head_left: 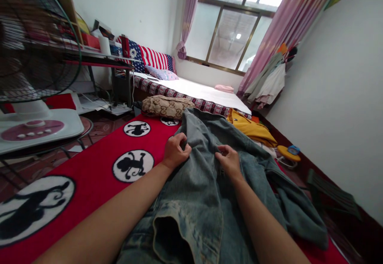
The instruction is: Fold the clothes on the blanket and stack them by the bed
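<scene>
A faded blue denim garment [206,200] lies spread over a red blanket [98,164] printed with black-and-white monkey circles. My left hand [176,151] pinches a fold of the denim near its upper left edge, fingers closed on the cloth. A little to the right, my right hand [229,161] grips the denim too, fingers curled into the fabric. Both forearms reach forward over the garment.
A brown patterned bag [167,106] and a yellow garment [251,128] lie beyond the denim. A bed [206,92] with pillows stands under the window. A standing fan [32,76] and a cluttered desk [98,54] are at left. Clothes hang at right by pink curtains.
</scene>
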`<state>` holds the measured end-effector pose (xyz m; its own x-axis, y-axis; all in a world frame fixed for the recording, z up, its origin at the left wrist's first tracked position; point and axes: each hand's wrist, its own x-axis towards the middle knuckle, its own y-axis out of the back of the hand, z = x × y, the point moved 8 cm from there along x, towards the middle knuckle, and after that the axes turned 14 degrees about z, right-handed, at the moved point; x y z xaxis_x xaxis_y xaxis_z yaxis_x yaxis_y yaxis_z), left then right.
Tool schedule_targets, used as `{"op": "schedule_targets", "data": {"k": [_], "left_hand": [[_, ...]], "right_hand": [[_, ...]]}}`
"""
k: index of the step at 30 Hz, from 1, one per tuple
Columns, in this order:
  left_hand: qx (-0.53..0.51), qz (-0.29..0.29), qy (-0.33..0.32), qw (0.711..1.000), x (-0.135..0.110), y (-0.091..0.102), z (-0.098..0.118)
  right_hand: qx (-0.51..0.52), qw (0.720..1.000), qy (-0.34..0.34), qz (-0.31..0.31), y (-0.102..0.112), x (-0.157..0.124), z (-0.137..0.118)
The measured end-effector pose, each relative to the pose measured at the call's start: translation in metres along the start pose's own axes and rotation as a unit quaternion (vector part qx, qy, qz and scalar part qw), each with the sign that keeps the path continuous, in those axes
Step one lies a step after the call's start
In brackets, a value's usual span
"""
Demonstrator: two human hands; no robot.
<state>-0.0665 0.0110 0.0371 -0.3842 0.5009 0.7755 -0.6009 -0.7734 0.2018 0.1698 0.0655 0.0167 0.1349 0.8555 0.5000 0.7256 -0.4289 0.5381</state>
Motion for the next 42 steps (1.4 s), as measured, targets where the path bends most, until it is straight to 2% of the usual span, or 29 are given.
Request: {"op": "schedule_targets", "data": {"k": [2, 5, 8, 10, 13, 15, 19, 23, 27, 29, 31, 33, 37, 38, 39, 40, 42], "left_hand": [[0.009, -0.007, -0.019, 1.000, -0.002, 0.000, 0.004], [0.036, -0.030, 0.011, 0.999, -0.003, -0.005, -0.003], [0.027, -0.016, 0.058, 0.998, -0.001, -0.007, -0.015], [-0.020, 0.007, 0.122, 0.992, 0.001, -0.006, -0.028], [-0.132, 0.018, 0.237, 0.962, -0.001, -0.010, -0.047], [-0.199, 0.015, 0.273, 0.941, -0.003, -0.014, -0.051], [-0.229, 0.010, 0.276, 0.933, -0.002, -0.015, -0.052], [-0.207, 0.000, 0.278, 0.938, -0.002, -0.016, -0.054], [-0.188, -0.016, 0.288, 0.939, -0.003, -0.018, -0.057], [-0.178, -0.018, 0.289, 0.940, -0.003, -0.018, -0.058], [-0.168, -0.012, 0.287, 0.943, -0.002, -0.017, -0.059], [-0.157, -0.005, 0.282, 0.947, -0.001, -0.016, -0.059], [-0.138, -0.004, 0.274, 0.952, 0.000, -0.015, -0.061], [-0.135, -0.005, 0.274, 0.952, 0.000, -0.015, -0.062], [-0.132, -0.006, 0.275, 0.952, 0.000, -0.015, -0.063], [-0.129, -0.007, 0.275, 0.953, 0.000, -0.015, -0.064], [-0.119, -0.011, 0.275, 0.954, -0.001, -0.016, -0.066]], "right_hand": [[-0.051, 0.998, 0.039, 0.028, 0.007, -0.001, -0.006], [-0.153, 0.978, 0.129, 0.050, 0.010, -0.010, -0.028], [-0.093, 0.967, 0.223, 0.076, 0.011, -0.025, -0.065], [-0.019, 0.968, 0.250, 0.017, 0.001, -0.038, -0.085], [0.036, 0.964, 0.228, -0.129, -0.019, -0.056, -0.102], [0.053, 0.956, 0.219, -0.188, -0.022, -0.067, -0.114], [0.088, 0.919, 0.252, -0.292, -0.012, -0.092, -0.146], [0.067, 0.854, 0.270, -0.440, -0.007, -0.131, -0.170], [0.010, 0.799, 0.348, -0.490, -0.013, -0.163, -0.178], [-0.020, 0.787, 0.374, -0.490, -0.017, -0.170, -0.177], [0.000, 0.790, 0.366, -0.491, -0.017, -0.169, -0.178], [0.066, 0.793, 0.322, -0.513, -0.012, -0.166, -0.180], [0.183, 0.749, 0.165, -0.615, -0.013, -0.165, -0.173], [0.204, 0.753, 0.130, -0.612, -0.016, -0.158, -0.168], [0.221, 0.780, 0.104, -0.576, -0.021, -0.145, -0.161], [0.230, 0.827, 0.090, -0.505, -0.024, -0.125, -0.151], [0.187, 0.927, 0.104, -0.307, -0.023, -0.079, -0.120]]}}
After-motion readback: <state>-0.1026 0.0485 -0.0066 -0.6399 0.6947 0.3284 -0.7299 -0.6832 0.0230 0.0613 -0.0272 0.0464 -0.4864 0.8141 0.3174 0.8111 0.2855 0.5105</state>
